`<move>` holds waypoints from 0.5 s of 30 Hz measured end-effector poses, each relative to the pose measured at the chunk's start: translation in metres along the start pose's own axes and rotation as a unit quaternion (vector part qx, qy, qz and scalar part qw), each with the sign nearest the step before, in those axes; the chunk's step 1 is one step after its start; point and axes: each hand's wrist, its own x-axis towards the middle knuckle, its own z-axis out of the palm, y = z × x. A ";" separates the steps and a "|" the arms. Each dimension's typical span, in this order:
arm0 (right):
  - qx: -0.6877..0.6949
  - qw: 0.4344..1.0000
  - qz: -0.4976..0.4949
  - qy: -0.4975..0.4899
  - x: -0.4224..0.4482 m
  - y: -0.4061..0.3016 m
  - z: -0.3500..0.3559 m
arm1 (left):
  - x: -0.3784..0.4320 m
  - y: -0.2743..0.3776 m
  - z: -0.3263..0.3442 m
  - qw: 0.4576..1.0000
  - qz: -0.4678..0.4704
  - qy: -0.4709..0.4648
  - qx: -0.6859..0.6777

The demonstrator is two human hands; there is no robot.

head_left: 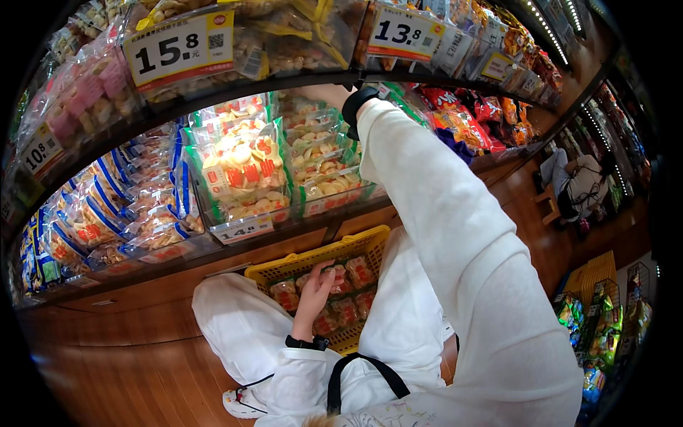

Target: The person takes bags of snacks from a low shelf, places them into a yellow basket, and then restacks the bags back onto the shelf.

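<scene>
My left hand (318, 285) is over a yellow plastic basket (312, 252) between my knees, its fingers bent and close to the small clear snack packs (344, 311) inside. Whether it grips one of them is not clear. Beneath the upper shelf, my right hand (332, 95) reaches toward the back of a lower bin; the shelf edge hides its fingers. Below that hand stand rows of green-edged clear bags (319, 155) of pale snack pieces. A brightly lit stack of similar bags with red print (248, 165) is to their left.
The upper shelf edge (288, 80) crosses above my right forearm, with price tags (179, 49) over it. Blue-edged snack bags (96, 213) fill the left bin; red and orange packs (461, 125) lie right. A person (579, 181) sits low at far right, beyond wire racks (603, 320).
</scene>
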 end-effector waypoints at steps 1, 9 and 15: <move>-0.020 1.000 -0.017 0.015 -0.001 -0.003 -0.002 | 0.000 0.000 0.000 1.000 0.000 0.000 0.000; 0.075 0.994 -0.019 -0.074 -0.021 -0.015 -0.033 | -0.003 -0.003 -0.004 1.000 -0.021 0.016 -0.005; -0.113 0.989 0.090 -0.038 -0.106 -0.069 -0.086 | -0.004 -0.011 -0.010 0.996 -0.050 0.021 0.070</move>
